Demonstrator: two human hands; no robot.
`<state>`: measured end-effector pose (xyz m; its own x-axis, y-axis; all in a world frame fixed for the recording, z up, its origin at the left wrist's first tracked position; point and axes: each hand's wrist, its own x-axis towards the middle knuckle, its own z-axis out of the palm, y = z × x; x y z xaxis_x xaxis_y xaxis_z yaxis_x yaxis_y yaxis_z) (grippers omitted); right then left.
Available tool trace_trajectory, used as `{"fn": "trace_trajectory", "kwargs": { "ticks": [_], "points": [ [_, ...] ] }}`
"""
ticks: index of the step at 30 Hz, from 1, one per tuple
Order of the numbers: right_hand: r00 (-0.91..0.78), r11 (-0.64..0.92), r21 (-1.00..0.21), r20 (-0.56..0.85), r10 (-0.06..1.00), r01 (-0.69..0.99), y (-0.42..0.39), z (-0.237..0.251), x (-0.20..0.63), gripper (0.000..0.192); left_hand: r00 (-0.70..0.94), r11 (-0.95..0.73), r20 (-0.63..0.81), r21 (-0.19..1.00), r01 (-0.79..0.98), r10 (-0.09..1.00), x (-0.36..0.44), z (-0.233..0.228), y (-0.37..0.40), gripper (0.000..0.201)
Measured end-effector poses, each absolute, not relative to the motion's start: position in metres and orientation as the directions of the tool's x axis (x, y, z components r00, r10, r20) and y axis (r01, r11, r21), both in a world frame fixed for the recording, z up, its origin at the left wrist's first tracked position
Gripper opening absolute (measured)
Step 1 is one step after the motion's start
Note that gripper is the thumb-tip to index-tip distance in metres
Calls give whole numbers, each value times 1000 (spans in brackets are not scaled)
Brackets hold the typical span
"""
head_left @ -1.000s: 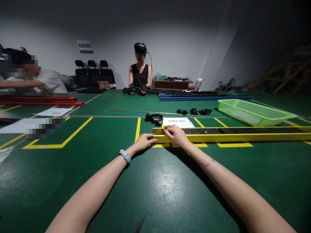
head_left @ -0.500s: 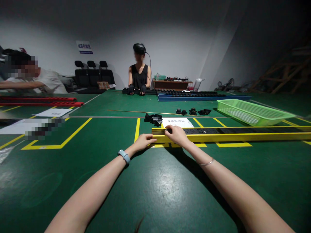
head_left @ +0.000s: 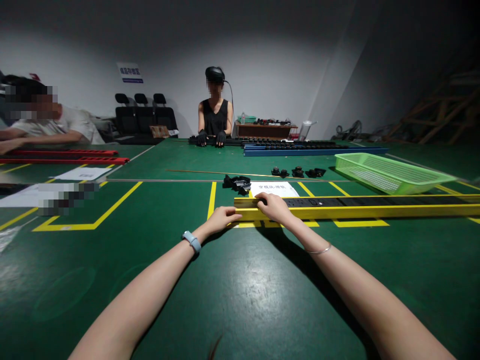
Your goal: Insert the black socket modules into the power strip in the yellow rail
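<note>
Our left hand (head_left: 221, 218) lay flat and released on the green counter (head_left: 240, 300), its fingertips touching the near left end of the long yellow rail (head_left: 375, 211). A pale blue watch (head_left: 192, 241) sat on that wrist. Our right hand (head_left: 273, 206) rested just beside it on top of the rail's left end, fingers curled loosely over the black strip (head_left: 337, 202) that ran inside the channel; whether it truly gripped anything we could not tell. A thin bangle (head_left: 318, 250) circled the right forearm.

Going from the left, we saw a person leaning over red rails (head_left: 63, 156) at the far left edge, with white sheets of paper (head_left: 82, 173) near them. Yellow lines (head_left: 112, 205) marked boxes on the counter. Behind our hands lay a heap of small black parts (head_left: 237, 183), then a white printed sheet (head_left: 275, 189), partly tucked behind the yellow rail. Further back, another person in a headset and dark gloves (head_left: 212, 137) rested both hands on a long blue rail (head_left: 315, 149). A few more black pieces (head_left: 298, 172) sat in a row, and to the right a light green basket (head_left: 390, 172) stood just behind the yellow rail.
</note>
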<state>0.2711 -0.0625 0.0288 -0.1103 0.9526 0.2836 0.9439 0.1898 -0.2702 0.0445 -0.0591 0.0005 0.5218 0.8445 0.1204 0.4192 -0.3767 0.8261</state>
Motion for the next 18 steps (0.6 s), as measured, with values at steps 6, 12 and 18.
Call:
{"fn": "trace_trajectory", "kwargs": {
  "ticks": [6, 12, 18],
  "points": [
    [-122, 207, -290, 285, 951, 934, -61, 28, 272, 34, 507, -358, 112, 834, 419, 855, 46, 4, -62, 39],
    [-154, 230, -291, 262, 953, 929, -57, 28, 276, 36, 509, -343, 93, 838, 425, 856, 46, 8, -64, 39],
    [-174, 254, -217, 331, 927, 943, -64, 25, 275, 35, 513, -346, 95, 839, 419, 853, 46, 5, -62, 39]
  ]
}}
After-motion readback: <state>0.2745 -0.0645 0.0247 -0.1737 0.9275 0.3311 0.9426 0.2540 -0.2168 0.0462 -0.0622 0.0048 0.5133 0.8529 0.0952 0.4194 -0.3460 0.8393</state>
